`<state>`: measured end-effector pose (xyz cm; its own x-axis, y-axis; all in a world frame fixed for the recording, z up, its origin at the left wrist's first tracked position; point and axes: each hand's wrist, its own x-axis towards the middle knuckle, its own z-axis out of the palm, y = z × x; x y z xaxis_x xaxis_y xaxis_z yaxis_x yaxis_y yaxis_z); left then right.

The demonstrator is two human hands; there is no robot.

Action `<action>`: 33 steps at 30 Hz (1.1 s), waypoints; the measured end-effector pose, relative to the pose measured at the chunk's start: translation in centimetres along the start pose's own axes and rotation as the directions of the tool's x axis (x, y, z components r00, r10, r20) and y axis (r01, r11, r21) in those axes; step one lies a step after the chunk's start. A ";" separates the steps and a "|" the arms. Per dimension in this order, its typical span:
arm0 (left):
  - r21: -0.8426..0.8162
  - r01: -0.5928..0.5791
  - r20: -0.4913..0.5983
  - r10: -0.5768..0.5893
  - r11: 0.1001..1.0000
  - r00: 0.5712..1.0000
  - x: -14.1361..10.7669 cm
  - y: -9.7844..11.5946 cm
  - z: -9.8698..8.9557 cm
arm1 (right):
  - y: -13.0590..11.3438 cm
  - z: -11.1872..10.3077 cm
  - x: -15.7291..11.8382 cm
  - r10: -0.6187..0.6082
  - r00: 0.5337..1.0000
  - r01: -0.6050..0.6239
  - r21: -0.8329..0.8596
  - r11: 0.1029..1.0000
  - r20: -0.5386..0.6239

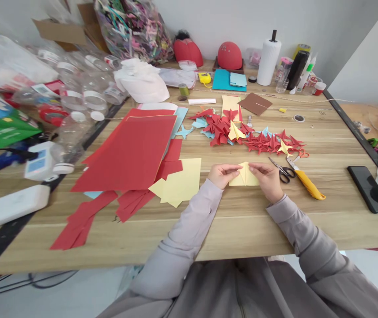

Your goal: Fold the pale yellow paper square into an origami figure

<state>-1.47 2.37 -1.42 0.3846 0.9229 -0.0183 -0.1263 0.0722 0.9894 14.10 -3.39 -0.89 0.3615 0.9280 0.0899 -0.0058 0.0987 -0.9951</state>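
Observation:
A partly folded yellow paper (245, 176) with creases meeting near its top is held between my two hands, low over the wooden table (235, 225). The fingers of my left hand (224, 175) pinch its left side. On its right side, my right hand (266, 177) pinches it the same way. Beyond the hands lie folded red paper stars (263, 143), with a few yellow and light blue ones among them. Yellow sheets (184, 181) rest to the left of my left hand. Black scissors (283, 171) are just right of my right hand.
Large red sheets (132, 150) and red strips (79, 221) cover the left. A yellow-handled cutter (310, 184) and a black phone (369, 189) lie at right. Plastic bottles (94, 95) crowd the far left. A white tumbler (269, 62) and red domes (229, 55) stand at the back.

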 end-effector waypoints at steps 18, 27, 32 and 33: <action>-0.020 -0.007 0.012 0.008 1.000 1.000 0.1 0.4 0.0 | -0.2 0.1 0.1 0.051 0.989 -0.062 0.077 0.995 0.142; 0.001 -0.017 -0.048 0.017 1.000 0.999 0.6 -1.3 -0.1 | -0.3 0.2 0.0 0.079 0.985 -0.099 0.125 0.987 0.152; 0.052 -0.012 -0.071 0.016 0.999 0.997 0.3 -0.8 0.0 | -0.6 0.3 -0.1 0.140 0.976 -0.160 0.115 0.981 0.165; 0.061 -0.019 -0.073 0.023 0.998 0.997 0.3 -0.7 0.1 | -0.7 0.3 -0.1 0.146 0.975 -0.167 0.117 0.979 0.167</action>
<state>-1.22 2.52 -2.10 0.3137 0.9495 -0.0059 -0.0776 0.0318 0.9965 13.78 -3.44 -0.18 0.1961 0.9792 -0.0512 -0.1755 -0.0164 -0.9843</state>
